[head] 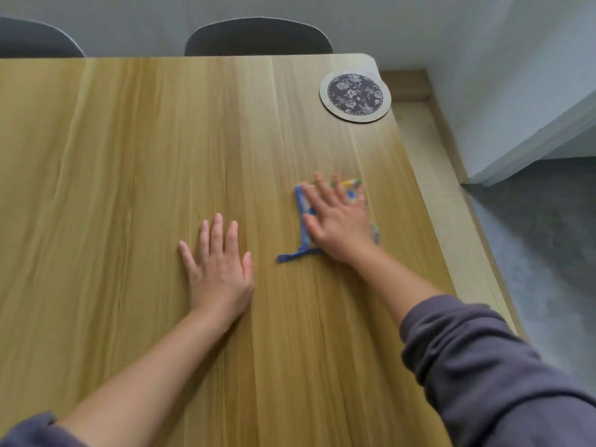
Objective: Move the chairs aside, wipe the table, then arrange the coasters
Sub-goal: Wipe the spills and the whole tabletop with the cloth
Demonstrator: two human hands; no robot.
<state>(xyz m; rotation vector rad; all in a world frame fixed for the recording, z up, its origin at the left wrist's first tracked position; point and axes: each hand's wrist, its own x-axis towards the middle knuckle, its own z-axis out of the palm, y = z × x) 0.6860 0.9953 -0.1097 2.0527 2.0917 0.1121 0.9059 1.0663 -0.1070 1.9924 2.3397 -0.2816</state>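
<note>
The person's clothing was soft, grey-purple cloth. The right sleeve (477, 366) was bunched in thick creases well short of the wrist; the left sleeve (29, 430) showed only a rumpled edge. Both forearms (154, 366) were bare.

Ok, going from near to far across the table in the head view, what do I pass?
Left hand, flat on the table → right hand, pressing the cloth beneath it → round coaster by the far right corner → two chair backs beyond the far edge.
</note>
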